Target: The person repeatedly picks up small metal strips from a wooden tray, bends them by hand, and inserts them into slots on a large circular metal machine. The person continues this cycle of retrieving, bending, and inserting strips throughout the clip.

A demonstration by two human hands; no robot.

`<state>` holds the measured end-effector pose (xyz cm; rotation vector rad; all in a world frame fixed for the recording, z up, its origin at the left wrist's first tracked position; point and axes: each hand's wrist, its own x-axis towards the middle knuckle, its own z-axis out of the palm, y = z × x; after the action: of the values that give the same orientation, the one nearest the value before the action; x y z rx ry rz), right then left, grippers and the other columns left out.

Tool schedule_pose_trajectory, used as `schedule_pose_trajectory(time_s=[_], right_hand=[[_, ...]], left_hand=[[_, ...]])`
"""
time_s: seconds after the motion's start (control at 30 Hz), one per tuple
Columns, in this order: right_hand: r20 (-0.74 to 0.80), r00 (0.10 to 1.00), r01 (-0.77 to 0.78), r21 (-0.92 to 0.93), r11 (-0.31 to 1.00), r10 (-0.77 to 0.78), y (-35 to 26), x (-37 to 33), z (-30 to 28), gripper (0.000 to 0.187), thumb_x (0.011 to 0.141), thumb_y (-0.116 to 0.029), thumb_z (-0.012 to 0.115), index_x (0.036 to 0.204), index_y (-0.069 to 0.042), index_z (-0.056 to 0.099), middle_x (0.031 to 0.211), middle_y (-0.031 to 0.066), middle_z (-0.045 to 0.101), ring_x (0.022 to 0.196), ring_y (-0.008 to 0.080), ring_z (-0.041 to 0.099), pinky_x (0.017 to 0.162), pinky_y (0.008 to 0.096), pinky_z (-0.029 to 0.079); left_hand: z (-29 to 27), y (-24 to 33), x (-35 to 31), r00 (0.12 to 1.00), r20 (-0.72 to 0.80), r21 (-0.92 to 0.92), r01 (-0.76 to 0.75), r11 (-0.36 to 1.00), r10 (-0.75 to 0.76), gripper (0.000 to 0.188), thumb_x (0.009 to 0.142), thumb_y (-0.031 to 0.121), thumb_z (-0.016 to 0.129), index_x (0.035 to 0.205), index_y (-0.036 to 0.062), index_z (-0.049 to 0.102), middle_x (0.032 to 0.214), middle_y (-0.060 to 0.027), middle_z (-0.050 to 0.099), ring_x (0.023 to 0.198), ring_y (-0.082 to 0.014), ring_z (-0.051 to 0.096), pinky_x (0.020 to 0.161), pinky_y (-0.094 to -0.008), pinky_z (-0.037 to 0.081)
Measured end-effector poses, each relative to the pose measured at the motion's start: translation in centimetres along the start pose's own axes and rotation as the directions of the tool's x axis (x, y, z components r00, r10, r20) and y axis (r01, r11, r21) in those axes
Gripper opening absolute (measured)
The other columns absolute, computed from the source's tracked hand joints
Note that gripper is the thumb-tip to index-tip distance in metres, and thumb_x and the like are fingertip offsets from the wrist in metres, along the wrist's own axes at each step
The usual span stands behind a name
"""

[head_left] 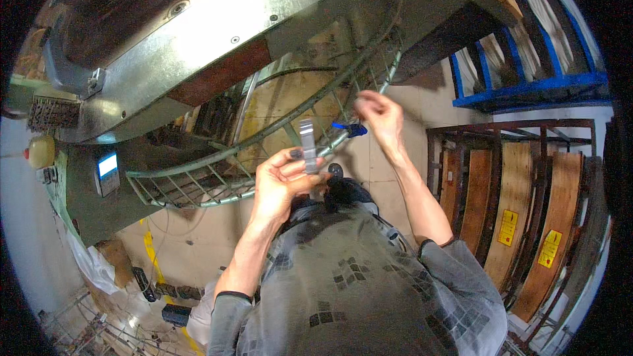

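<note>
My left hand [280, 181] is closed on a flat grey strip [308, 145] with a shiny end, which stands up from between thumb and fingers. A dark band or cover shows on one of this hand's fingers. Up and to the right, my right hand [382, 118] has its fingers curled together in a pinch. Its fingertips are blurred, and whatever they may hold cannot be made out. Between the two hands, a blue object [355, 130], perhaps a clip or tie, sits at the green metal rail [330, 145]. Neither hand clearly touches the rail.
The curved, ladder-like rail runs before me along a large machine with a metal top [224, 23]. A small lit screen [107, 165] is on the left. At the right stand a rack of wooden boards [514, 198] and a blue-framed rack [527, 92]. Yellow tape [150, 250] marks the floor.
</note>
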<state>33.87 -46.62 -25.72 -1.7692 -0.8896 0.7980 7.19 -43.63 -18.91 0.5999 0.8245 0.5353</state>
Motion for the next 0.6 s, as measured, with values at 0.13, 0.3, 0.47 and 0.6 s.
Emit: schedule_pose_trajectory(time_s=[0.13, 0.3, 0.47, 0.6], right_hand=[[-0.166, 0.972, -0.227, -0.499, 0.836, 0.165, 12.3, 0.7, -1.4, 0.075, 0.078, -0.045, 0.083, 0.135, -0.006, 0.054, 0.118, 0.0181, 0.069, 0.11, 0.032, 0.066, 0.095, 0.0457, 0.052], [0.029, 0.999, -0.027, -0.444, 0.896, 0.045, 20.5, -0.4, 2.0, 0.044, 0.083, -0.029, 0.079, 0.117, -0.005, 0.063, 0.097, 0.0184, 0.072, 0.095, 0.0394, 0.069, 0.083, 0.0464, 0.053], [-0.199, 0.97, -0.155, -0.05, 0.987, 0.142, 16.5, -2.1, 0.0, 0.022, 0.092, -0.021, 0.071, 0.105, -0.004, 0.067, 0.078, 0.003, 0.069, 0.072, 0.0198, 0.065, 0.065, 0.0368, 0.051], [0.106, 0.994, -0.063, 0.669, 0.741, -0.012, 7.9, -4.8, -4.1, 0.011, 0.088, -0.013, 0.071, 0.096, -0.005, 0.072, 0.084, 0.0011, 0.063, 0.08, 0.0113, 0.058, 0.076, 0.0276, 0.049]], left_hand=[[0.1, -0.1, -0.5, 0.991, -0.065, 0.022, -0.12, 0.993, 0.121, 0.046, 0.08, -0.013, 0.073, 0.121, -0.0021, 0.056, 0.116, -0.0232, 0.069, 0.096, -0.0314, 0.073, 0.08, -0.0404, 0.064], [2.1, 0.1, -1.2, 0.974, -0.113, 0.004, -0.199, 0.98, 0.198, 0.051, 0.081, -0.014, 0.071, 0.127, -0.0034, 0.051, 0.122, -0.0255, 0.065, 0.096, -0.0332, 0.073, 0.08, -0.041, 0.064], [3.7, 0.2, -1.2, 0.93, -0.175, 0.092, -0.311, 0.946, 0.323, 0.055, 0.081, -0.015, 0.07, 0.131, -0.0032, 0.05, 0.121, -0.0249, 0.066, 0.097, -0.0336, 0.073, 0.079, -0.0414, 0.064], [4.2, -0.3, -0.3, 0.853, -0.188, 0.121, -0.472, 0.873, 0.487, 0.052, 0.082, -0.016, 0.069, 0.129, -0.0035, 0.053, 0.123, -0.0228, 0.066, 0.099, -0.0323, 0.072, 0.082, -0.0394, 0.063]])
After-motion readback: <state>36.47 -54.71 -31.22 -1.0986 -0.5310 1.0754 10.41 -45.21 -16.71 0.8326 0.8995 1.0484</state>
